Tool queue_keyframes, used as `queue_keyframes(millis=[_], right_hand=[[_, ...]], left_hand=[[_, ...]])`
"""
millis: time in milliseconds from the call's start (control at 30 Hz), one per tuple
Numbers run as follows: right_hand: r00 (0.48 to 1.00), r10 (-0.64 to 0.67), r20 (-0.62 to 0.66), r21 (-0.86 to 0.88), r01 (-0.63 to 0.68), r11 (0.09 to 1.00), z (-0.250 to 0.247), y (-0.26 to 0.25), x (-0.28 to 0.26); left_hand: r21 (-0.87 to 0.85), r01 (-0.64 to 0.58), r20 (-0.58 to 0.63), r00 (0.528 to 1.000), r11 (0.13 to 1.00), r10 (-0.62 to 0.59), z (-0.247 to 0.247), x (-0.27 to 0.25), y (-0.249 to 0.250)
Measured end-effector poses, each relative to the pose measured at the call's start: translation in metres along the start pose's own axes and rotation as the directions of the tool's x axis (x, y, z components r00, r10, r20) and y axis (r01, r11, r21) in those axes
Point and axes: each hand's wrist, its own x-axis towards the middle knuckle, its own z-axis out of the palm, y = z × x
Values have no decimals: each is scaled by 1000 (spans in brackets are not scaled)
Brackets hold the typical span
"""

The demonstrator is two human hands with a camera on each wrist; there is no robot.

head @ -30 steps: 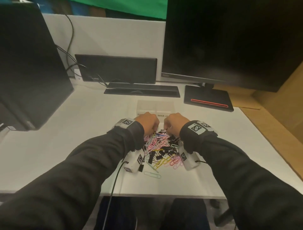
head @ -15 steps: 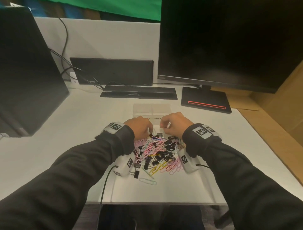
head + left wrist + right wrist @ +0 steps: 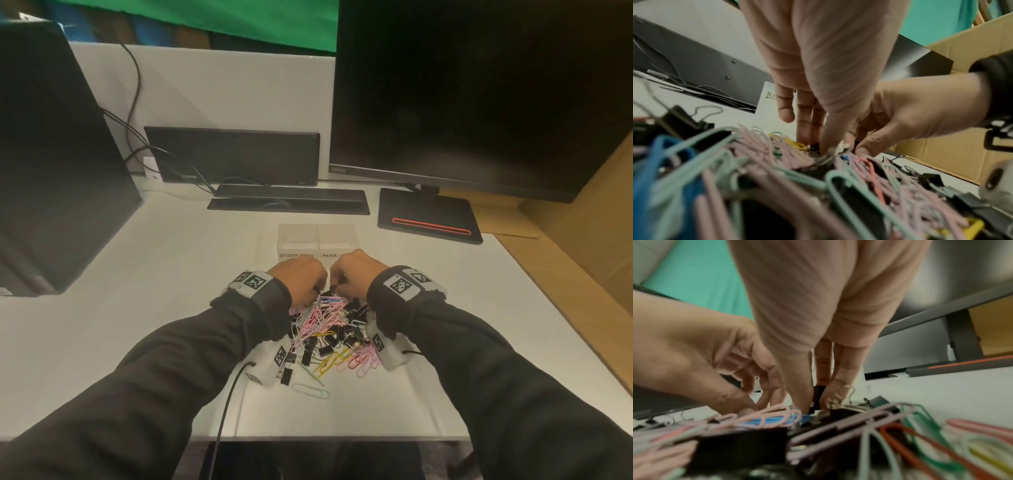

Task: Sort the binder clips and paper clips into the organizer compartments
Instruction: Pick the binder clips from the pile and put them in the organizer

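A mixed pile of coloured paper clips and black binder clips lies on the white desk. Behind it stands the clear two-part organizer, labelled BINDER CLIPS on the left and PAPER on the right. Both hands work the far edge of the pile, knuckles up and fingers pointing down. My right hand pinches a small black binder clip between thumb and finger. My left hand pinches with thumb and fingertips at the pink paper clips; exactly what it grips is blurred. In the head view the left hand and right hand nearly touch.
A monitor on a stand with a red stripe sits at the back right. A dark device with cables and a flat bar lie behind the organizer. A black box is at the left, a cardboard box at the right.
Both hands have stayed at the far edge of the pile, their fingertips shifting slightly among the clips. The head view has tilted a little.
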Motion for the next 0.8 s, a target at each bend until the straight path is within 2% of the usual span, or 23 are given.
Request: queue_keyframes(millis=[167,300,433,500,633,667,733,800], right_hand=[[998,36,-44,40,-34,999,-1,8,0],[997,47,-59,57,-43,997,-2,11,-1],[1000,16,-15,67,-15,998,0,0,0],[1000,-1,12,15,1,1000,1,-8,2],[1000,-3,17,-24,4,1000,2,-18,8],[1000,-4,11,-21,4,1000,2,-18,9],[1000,1,-5,-12,-1,1000,2,-18,10],[1000,2,-16,4,-2,1000,2,-16,9]], left_hand=[[-52,6,-40,999,999,-8,-3,-2,-5],[-181,1,-157,987,983,-30,-10,-7,-8],[-478,-25,-322,935,878,-149,-29,-18,-13],[-577,-19,-338,915,816,-218,-40,-26,-20],[-722,172,-180,889,670,-422,-51,-39,-59],[-719,207,-153,884,663,-442,-52,-44,-68],[-592,255,-103,917,764,-386,-54,-55,-81],[-334,300,27,950,893,-310,-52,-69,-84]])
